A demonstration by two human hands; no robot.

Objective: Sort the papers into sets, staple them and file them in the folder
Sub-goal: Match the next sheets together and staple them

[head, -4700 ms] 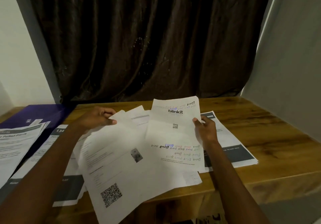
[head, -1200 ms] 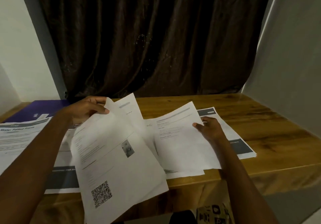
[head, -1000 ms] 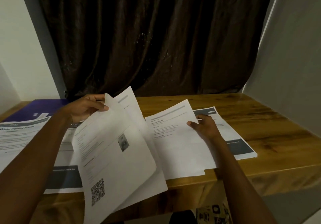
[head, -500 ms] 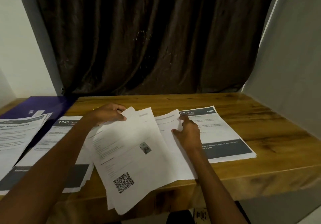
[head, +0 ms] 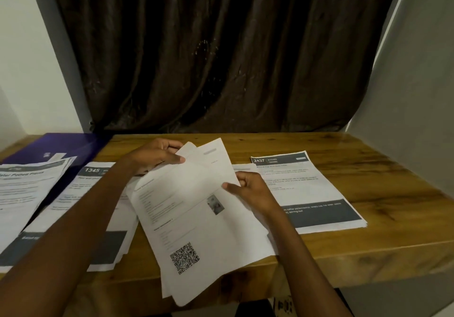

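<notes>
Left hand [head: 157,158] pinches top edge, right hand [head: 248,190] pinches side of loose white QR-coded sheets [head: 196,220] overhanging the wooden counter [head: 368,218]; uneven grip risks lower sheets sliding off.

Looks like a makeshift desk corner in somebody's home rather than a real office. There's a thick wooden table [head: 344,250] with a rough grain, jammed into a narrow nook with plain painted walls [head: 27,71] at 9 and 3 o'clock. A heavy dark brown curtain [head: 221,58] hangs right behind it at 12 o'clock. The light is dim and warm. Printed sheets [head: 314,189] and a purple folder [head: 61,144] at 10 o'clock give it the paperwork vibe.
</notes>
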